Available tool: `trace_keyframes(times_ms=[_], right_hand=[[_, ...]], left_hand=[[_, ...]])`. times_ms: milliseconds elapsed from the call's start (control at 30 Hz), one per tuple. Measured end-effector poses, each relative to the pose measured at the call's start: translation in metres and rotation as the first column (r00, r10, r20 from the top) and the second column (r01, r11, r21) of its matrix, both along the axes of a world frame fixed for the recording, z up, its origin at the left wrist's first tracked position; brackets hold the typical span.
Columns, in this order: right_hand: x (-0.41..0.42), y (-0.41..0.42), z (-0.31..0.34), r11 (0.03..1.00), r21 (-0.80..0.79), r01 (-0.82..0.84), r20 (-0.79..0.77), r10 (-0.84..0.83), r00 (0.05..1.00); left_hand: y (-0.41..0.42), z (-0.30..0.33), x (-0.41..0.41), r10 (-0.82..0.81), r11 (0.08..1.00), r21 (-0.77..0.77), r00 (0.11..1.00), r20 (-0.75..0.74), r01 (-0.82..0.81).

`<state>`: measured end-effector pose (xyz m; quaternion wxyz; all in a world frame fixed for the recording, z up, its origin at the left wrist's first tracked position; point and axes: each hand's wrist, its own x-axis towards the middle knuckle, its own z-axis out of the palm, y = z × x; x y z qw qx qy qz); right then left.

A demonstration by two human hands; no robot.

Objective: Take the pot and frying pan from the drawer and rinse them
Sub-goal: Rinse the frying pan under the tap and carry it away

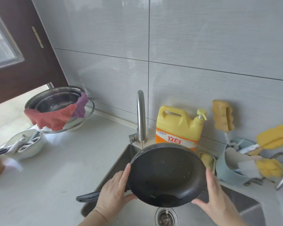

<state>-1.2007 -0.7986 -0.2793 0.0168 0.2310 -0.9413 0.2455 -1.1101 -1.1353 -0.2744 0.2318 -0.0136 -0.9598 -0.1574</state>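
Observation:
A black frying pan [167,175] is held tilted over the steel sink [245,207], its inside facing me and its dark handle sticking out to the left. My left hand [114,191] grips the pan's left rim and my right hand [217,199] its right rim. A thin stream from the tap [141,116] lands on the pan's upper rim, and water runs off the low edge toward the drain [166,216]. A steel pot [55,101] sits on the counter at the far left, with red and purple cloths draped over its rim.
A yellow detergent jug [180,126] stands behind the pan. A blue holder [230,170] with yellow brushes is at the right, with a sponge on the wall above. A white bowl [23,145] of utensils sits on the left of the counter.

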Motion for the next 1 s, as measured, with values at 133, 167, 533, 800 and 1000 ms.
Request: trace_keyframes(times_ms=[133,167,533,800,1000], right_hand=[[0.000,-0.033,-0.004,0.991,0.010,-0.131,0.050,0.130,0.990],[0.000,-0.040,-0.004,0.988,0.022,-0.152,0.061,0.151,0.987],[-0.007,-0.094,-0.011,0.942,-0.049,-0.331,-0.050,0.329,0.943],[-0.008,-0.048,-0.006,0.978,-0.050,-0.204,-0.067,0.201,0.977],[-0.007,-0.004,0.004,1.000,0.008,0.030,-0.006,-0.030,1.000]], left_hand=[[-0.025,-0.005,0.023,0.095,0.991,0.081,0.989,0.110,-0.104],[-0.029,-0.007,0.028,0.111,0.987,0.097,0.984,0.139,-0.125],[-0.056,-0.005,0.054,0.243,0.963,0.078,0.958,0.149,-0.256],[-0.028,-0.014,0.026,0.149,0.988,0.015,0.984,0.100,-0.151],[0.006,-0.015,-0.007,-0.030,1.000,0.006,0.997,0.074,0.030]])
